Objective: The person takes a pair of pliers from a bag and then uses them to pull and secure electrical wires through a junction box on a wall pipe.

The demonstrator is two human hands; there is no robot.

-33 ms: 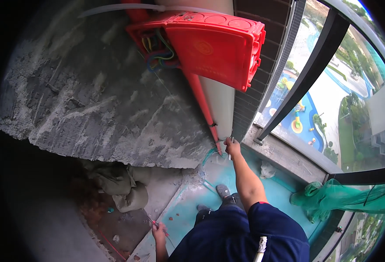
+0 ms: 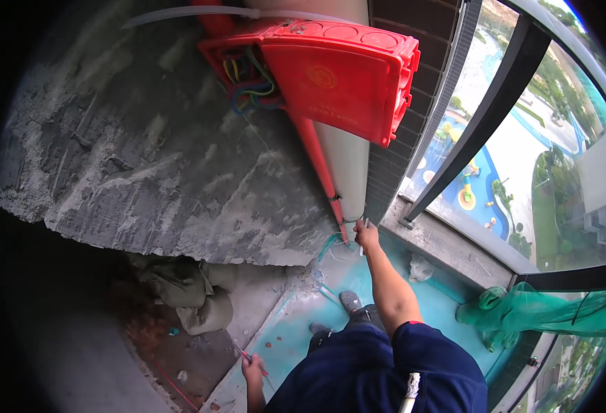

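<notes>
My right hand [image 2: 366,235], arm stretched forward, is closed on a thin white strip, apparently a cable tie [image 2: 361,249], beside the low part of a pale round pipe [image 2: 351,168]. A slim red conduit [image 2: 322,167] runs down along that pipe, and a dark tie binds it partway down. At lower left, my left hand [image 2: 253,372] is closed around a red-handled tool that looks like pliers [image 2: 244,354], its thin tip pointing away from me. Higher up, a thicker white cable tie [image 2: 200,12] crosses the pipe and conduit.
A red junction box [image 2: 337,79] with loose coloured wires [image 2: 251,89] juts out overhead. A rough concrete slab [image 2: 158,158] fills the left. Filled sacks [image 2: 203,303] lie beneath it. Green netting [image 2: 502,313] hangs by the glass railing [image 2: 578,199] at right; a crumpled plastic bag [image 2: 421,268] sits by the ledge.
My right hand has shifted very slightly, and the white strip in it sits at a slightly different angle. The left hand has lowered a touch with its tool.
</notes>
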